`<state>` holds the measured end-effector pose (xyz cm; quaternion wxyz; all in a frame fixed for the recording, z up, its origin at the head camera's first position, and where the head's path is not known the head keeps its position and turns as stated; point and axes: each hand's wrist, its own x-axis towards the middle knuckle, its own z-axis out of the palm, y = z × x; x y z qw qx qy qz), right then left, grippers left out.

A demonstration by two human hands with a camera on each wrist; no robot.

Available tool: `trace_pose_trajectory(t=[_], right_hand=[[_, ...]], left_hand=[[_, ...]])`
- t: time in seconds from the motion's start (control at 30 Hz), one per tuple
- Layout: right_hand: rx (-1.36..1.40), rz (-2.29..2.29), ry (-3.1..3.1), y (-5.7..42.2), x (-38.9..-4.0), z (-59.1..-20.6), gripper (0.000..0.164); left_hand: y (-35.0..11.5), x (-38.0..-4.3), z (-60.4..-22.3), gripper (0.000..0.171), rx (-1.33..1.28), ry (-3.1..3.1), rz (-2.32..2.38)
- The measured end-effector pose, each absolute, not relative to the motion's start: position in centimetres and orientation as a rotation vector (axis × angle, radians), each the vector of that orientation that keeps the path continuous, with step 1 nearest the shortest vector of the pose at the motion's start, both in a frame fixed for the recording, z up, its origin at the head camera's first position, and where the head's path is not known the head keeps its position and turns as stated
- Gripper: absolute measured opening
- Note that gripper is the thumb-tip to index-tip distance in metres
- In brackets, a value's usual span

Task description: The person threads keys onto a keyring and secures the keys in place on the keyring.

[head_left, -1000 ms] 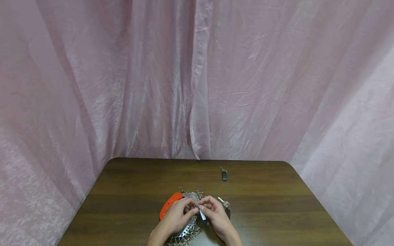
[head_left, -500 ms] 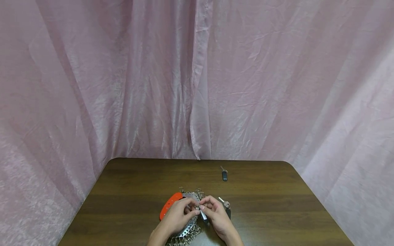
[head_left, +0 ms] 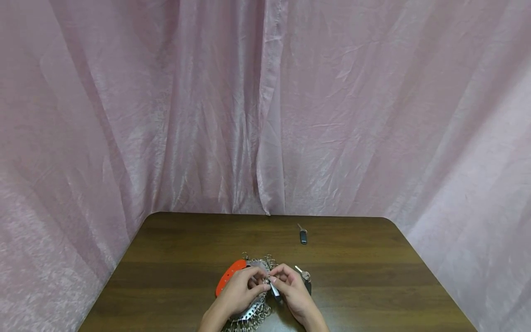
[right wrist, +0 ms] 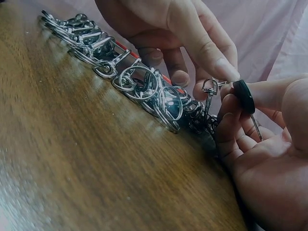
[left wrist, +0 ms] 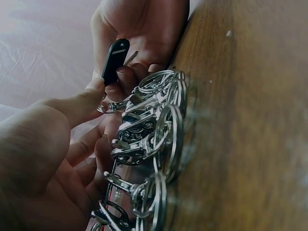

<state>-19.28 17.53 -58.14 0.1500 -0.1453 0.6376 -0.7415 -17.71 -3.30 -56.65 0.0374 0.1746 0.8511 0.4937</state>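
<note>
**Both hands grasp at the edge of a ring-fringed key holder**

In the head view, the key holder (head_left: 249,313) lies under the left hand (head_left: 238,288), its orange handle (head_left: 228,276) on its left side and split rings (head_left: 261,313) hanging round its rim. The right hand (head_left: 290,293), just right of the holder, pinches a black key fob (head_left: 275,294) over the rim. A second key with a black fob (head_left: 308,287) lies right of the holder, beside the right hand; a third key with a black fob (head_left: 303,237) lies well beyond the holder, to its right. The holder rests on a dark wood-grain table (head_left: 373,276). Beyond it, a pink curtain (head_left: 332,115) hangs in folds.

In the left wrist view, the left thumb meets the near end of the fob, next to a swivel clasp (left wrist: 113,107) at the holder's edge. The other clasps and rings line up along the rim, over the wood.

In the right wrist view, the right thumb and fingers grip the fob beside the end of the holder, a thin key blade (right wrist: 257,127) jutting from behind it. The left thumb and fingers pinch at the swivel clasp, right against the fob.
</note>
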Motion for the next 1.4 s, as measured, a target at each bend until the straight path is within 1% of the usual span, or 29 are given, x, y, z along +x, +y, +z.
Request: trace_pose_trajectory(t=[0.73,0.97,1.27,1.4], right_hand=[[-0.432,-2.113,1.848,17.44,-19.14,-58.09,0.034],[-0.436,-2.112,1.849,17.4,-19.19,-58.14,0.033],[-0.414,-2.125,1.861,17.44,-19.22,-58.25,0.034],[-0.397,-2.126,1.873,17.41,-19.29,-58.18,0.034]], left_hand=[[-3.4,-17.61,-56.69,0.02,0.566,2.646,1.512],[-3.48,-17.8,-56.75,0.016,0.57,2.655,1.536],[-3.4,-17.81,-56.59,0.021,0.565,2.634,1.586],[-3.38,-17.8,-56.44,0.021,0.558,2.624,1.586]])
